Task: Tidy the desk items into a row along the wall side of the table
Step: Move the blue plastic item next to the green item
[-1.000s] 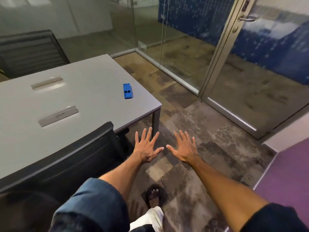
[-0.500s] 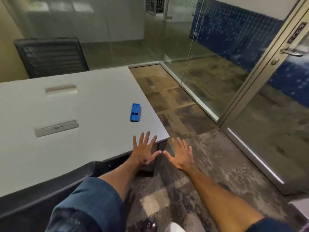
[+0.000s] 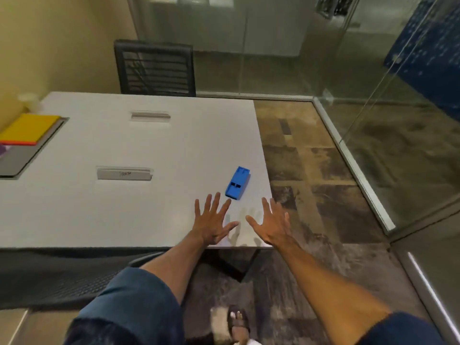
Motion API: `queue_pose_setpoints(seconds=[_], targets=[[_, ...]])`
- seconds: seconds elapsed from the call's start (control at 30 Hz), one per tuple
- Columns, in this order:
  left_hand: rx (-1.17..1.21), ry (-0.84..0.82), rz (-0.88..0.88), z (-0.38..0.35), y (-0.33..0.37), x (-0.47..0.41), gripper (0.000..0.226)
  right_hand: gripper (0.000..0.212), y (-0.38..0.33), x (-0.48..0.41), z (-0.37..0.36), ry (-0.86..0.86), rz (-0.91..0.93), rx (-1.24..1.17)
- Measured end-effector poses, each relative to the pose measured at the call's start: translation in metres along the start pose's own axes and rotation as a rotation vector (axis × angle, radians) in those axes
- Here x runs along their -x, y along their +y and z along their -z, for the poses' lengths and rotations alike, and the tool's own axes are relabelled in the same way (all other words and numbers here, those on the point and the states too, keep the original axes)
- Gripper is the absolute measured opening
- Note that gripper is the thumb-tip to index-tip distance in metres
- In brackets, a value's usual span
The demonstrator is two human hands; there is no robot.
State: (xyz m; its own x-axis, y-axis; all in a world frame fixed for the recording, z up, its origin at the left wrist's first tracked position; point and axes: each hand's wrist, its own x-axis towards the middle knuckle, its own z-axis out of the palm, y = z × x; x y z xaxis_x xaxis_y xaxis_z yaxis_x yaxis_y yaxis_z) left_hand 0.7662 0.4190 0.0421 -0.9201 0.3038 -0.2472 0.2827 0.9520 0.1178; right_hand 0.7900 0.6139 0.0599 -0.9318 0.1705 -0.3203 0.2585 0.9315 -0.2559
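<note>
A small blue block-shaped item lies near the right front corner of the white table. My left hand hovers over the table just in front of it, fingers spread, the fingertips a short way from the item. My right hand is held beside it over the table's right front corner, fingers spread too. Neither hand holds anything. At the far left, by the yellow wall, a yellow pad lies on a grey mat.
Two grey cable flaps are set into the tabletop. A black mesh chair stands behind the table, another black chair at its near edge. Glass walls close the room on the right.
The view has swung left and I have come closer to the table. Both hands, earlier over the floor past the corner, are now over the tabletop near the blue item.
</note>
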Motion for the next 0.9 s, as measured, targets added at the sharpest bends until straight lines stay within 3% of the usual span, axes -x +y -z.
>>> queue_pose_setpoints(seconds=[0.2, 0.37, 0.9], targets=[[-0.015, 0.005, 0.087, 0.003, -0.015, -0.021, 0.098, 0.089, -0.014, -0.051, -0.001, -0.072, 0.108, 0.024], [-0.012, -0.048, 0.135, 0.005, -0.027, -0.036, 0.078, 0.092, -0.036, -0.090, -0.004, -0.099, 0.170, -0.002], [-0.001, -0.097, 0.051, 0.001, -0.079, -0.098, 0.075, 0.105, -0.080, -0.164, -0.030, -0.062, 0.111, -0.065]])
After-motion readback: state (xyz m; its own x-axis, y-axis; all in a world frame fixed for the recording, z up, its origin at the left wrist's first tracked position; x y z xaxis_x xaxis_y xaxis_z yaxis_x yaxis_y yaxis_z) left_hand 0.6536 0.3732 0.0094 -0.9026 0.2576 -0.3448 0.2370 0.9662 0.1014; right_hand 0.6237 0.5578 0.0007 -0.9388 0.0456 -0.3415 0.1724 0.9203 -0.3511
